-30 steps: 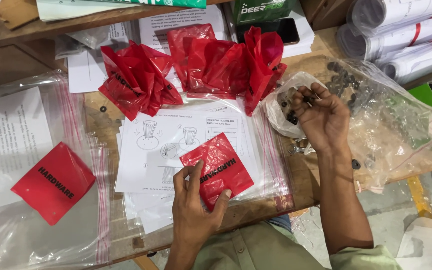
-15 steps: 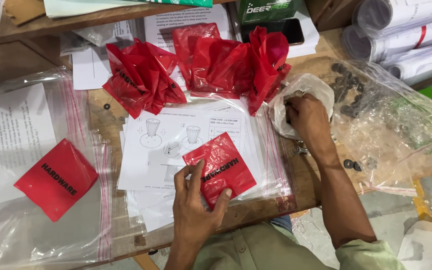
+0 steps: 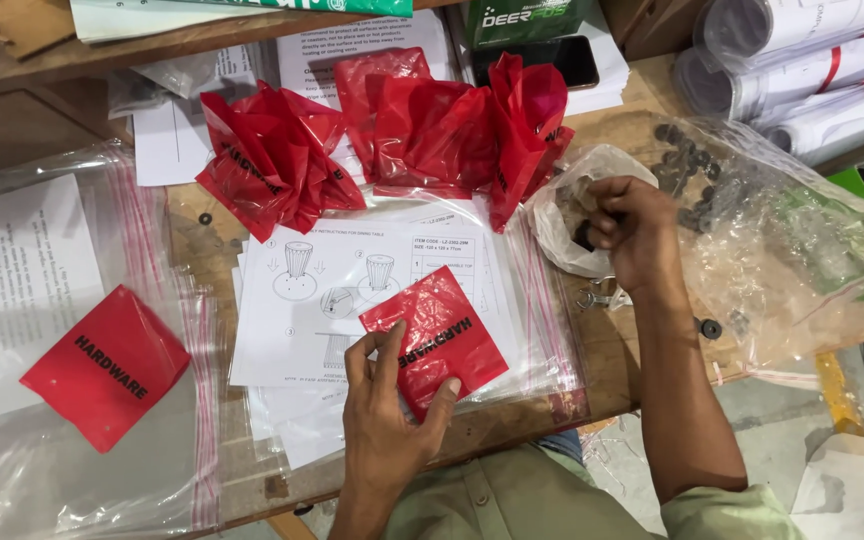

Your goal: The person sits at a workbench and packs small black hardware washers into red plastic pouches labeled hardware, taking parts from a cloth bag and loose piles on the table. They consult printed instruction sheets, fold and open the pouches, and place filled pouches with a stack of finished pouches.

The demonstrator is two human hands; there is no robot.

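Your left hand pinches a flat red plastic pouch on the clear-bagged instruction sheets. Your right hand, fingers bunched, digs in a small clear bag of metal hardware. You seem to be gathering parts; next, the pouch needs opening.

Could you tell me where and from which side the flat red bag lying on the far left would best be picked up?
Probably by its near corner. The red bag lies flat and tilted on a clear sleeve, one corner pointing toward the person, so pinching that corner from the near side looks easiest. The left hand is the closer one, though it now rests on another red bag.
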